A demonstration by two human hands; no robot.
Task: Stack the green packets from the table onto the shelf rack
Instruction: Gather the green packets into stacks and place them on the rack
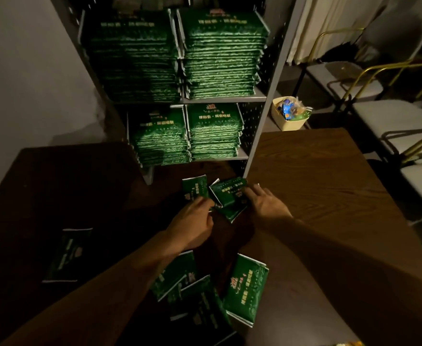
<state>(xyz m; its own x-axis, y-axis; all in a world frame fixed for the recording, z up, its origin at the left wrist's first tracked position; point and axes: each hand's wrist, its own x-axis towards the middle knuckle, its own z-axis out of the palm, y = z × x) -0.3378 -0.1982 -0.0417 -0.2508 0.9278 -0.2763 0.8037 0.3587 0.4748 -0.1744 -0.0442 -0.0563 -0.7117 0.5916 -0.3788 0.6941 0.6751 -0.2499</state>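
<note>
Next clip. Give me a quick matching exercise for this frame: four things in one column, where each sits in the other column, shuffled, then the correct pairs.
Things:
1. cream bin
2. lone packet
3. left hand
4. tall stacks

Places:
A. upper shelf of the rack
B. on the floor right of the rack, holding colourful wrappers
C. far left of the dark table, in shadow
D. at the loose packets in front of the rack, fingers curled on one

Pairs: 1-B, 2-C, 3-D, 4-A
</note>
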